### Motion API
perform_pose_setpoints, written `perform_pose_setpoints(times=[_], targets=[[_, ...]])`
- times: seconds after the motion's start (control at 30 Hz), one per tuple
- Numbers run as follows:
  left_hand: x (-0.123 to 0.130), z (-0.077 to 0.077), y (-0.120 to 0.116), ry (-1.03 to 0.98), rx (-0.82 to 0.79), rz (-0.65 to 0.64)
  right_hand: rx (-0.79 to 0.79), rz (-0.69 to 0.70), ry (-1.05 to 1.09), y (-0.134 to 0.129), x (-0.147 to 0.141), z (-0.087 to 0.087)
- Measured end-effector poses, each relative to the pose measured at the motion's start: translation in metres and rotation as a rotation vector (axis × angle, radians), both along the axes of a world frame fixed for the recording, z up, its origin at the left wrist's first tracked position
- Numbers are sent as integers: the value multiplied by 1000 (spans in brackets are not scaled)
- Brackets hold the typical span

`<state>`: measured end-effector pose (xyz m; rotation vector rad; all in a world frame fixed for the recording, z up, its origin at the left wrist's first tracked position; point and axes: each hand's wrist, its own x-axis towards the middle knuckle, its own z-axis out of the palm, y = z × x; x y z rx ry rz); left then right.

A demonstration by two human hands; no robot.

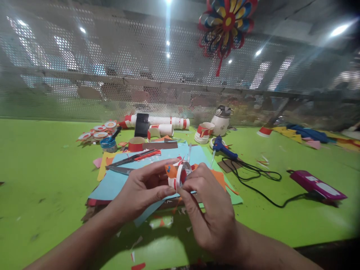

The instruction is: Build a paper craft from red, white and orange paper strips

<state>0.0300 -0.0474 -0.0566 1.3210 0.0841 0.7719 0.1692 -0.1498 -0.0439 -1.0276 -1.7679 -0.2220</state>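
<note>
Between my hands is a small white-and-red paper ring (179, 178) with orange paper pieces on it, one marked with blue. My left hand (142, 187) grips it from the left, thumb below and fingers above. The fingers of my right hand (213, 208) pinch its right side near the lower rim; whether they hold a separate small piece cannot be seen. Below the hands lies a stack of coloured paper topped by a light blue sheet (112, 184). Scissors with red handles (147, 155) rest on the sheet, left of the ring.
A blue glue gun (225, 147) lies at right, its black cord running to a purple power strip (317, 185). Behind stand a blue paint jar (108, 145), a red tape roll (136, 144), paper tubes (165, 130) and a white jug (221, 122). Paper scraps litter the green table (50, 210).
</note>
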Motion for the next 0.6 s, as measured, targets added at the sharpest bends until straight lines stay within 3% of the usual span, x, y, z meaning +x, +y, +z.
perform_pose_setpoints(times=[0.6], targets=[[-2, -6, 8, 80, -29, -38, 21, 1, -61, -2, -1, 5]])
